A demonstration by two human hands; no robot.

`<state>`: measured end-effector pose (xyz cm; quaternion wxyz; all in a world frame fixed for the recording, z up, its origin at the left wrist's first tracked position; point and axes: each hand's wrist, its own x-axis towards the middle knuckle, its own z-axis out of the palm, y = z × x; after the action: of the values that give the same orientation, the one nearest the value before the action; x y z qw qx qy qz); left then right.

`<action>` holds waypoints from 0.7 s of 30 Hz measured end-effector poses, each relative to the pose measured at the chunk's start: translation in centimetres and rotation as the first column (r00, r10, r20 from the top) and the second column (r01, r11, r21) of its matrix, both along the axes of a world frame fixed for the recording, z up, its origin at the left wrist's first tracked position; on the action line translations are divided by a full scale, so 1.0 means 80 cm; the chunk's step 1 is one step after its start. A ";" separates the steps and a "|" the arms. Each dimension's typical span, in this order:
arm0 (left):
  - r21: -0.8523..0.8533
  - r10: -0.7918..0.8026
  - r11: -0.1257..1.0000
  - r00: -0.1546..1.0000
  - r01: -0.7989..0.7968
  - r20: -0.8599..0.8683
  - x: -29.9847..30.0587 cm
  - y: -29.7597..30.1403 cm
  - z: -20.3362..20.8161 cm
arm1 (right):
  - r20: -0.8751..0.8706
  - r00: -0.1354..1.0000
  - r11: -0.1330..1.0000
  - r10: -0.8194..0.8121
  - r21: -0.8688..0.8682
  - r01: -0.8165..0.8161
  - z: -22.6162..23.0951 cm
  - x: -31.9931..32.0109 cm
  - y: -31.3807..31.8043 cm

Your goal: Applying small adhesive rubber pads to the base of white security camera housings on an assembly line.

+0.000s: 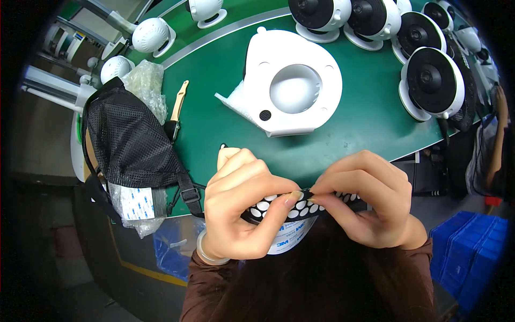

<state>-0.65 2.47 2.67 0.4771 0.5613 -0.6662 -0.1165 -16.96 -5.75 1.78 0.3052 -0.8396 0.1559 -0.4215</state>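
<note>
Dark hair fills the lower edge, nearest the camera. Beyond it, the left hand and right hand each pinch the black strip with white oval dots, fingertips nearly meeting, by the near edge of the green desk; a blue-printed white sheet shows beneath. With 2 pinches so close, uneven pulling could crease or tear the strip; if it is sticky, loose hair could catch.
</note>
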 end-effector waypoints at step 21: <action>-0.030 0.010 1.000 0.999 -0.008 0.043 0.006 0.002 -0.007 | -0.074 0.994 0.996 0.085 0.043 -0.082 0.002 0.006 -0.007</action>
<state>-0.14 2.61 2.10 0.4713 0.5595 -0.6755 -0.0923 -16.46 -6.32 1.95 0.3333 -0.8544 0.1404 -0.3730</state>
